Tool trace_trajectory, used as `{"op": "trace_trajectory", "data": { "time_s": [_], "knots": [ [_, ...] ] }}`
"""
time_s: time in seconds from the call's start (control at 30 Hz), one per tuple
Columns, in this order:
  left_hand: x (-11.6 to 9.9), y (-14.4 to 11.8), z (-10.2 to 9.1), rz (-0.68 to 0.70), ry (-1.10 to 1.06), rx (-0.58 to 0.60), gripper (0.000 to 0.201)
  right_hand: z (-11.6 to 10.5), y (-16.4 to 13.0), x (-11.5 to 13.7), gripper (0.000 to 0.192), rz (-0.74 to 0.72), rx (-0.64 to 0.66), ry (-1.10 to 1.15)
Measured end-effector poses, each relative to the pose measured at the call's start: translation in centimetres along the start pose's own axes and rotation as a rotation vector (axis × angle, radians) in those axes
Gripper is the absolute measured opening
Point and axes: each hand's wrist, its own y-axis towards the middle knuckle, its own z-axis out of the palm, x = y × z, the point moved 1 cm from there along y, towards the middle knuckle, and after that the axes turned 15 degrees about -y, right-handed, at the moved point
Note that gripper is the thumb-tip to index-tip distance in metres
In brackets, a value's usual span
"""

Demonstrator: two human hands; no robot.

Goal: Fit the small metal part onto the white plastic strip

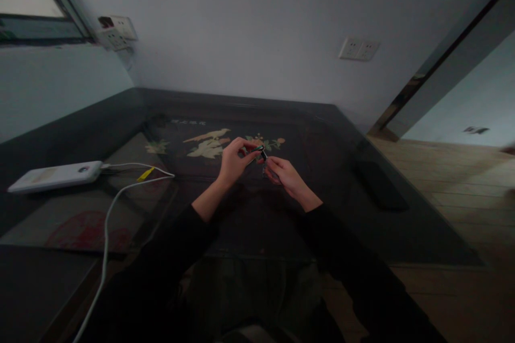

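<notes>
Over the middle of the dark table (257,225), my two hands meet at a small dark, shiny object (263,154) with a silvery edge. My left hand (235,158) pinches its upper left end between thumb and fingertips. From the right, my right hand (284,171) closes its fingers round the lower end. Something small and patterned shows under the right fingers, too blurred to name. What kind of object it is, and whether it is in one piece, I cannot make out.
A white power bank (56,177) lies at the left, with a white cable (107,225) running off the near edge and a yellow tag (145,173) on it. A dark flat phone-like slab (380,185) rests at the right. Wall sockets (359,49) are behind the table.
</notes>
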Motion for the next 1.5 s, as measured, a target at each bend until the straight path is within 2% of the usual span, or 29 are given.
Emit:
{"op": "trace_trajectory", "data": {
  "time_s": [0.57,0.7,0.83,0.93,1.27,1.5],
  "knots": [
    [0.5,-0.1,0.0,-0.033,0.025,0.003,0.009,-0.1,0.1,0.0,0.034,0.011,-0.025,-0.053],
    [1.0,-0.1,0.3,-0.101,-0.018,0.040,0.014,-0.2,0.4,-0.5,0.033,-0.038,-0.133,-0.138],
    [1.5,0.0,0.7,-0.246,-0.148,0.049,0.022,-0.5,0.6,-0.8,0.028,-0.116,-0.266,-0.293],
    [1.6,0.1,0.7,-0.293,-0.231,0.067,0.022,-0.6,0.5,-0.8,0.026,-0.167,-0.328,-0.408],
    [1.1,0.2,0.3,-0.315,-0.283,0.115,0.021,-0.7,0.4,-0.9,0.023,-0.245,-0.382,-0.543],
    [1.3,0.1,0.4,-0.344,-0.296,0.093,0.027,-0.8,0.5,-1.1,0.022,-0.287,-0.418,-0.560]
  ]
}}
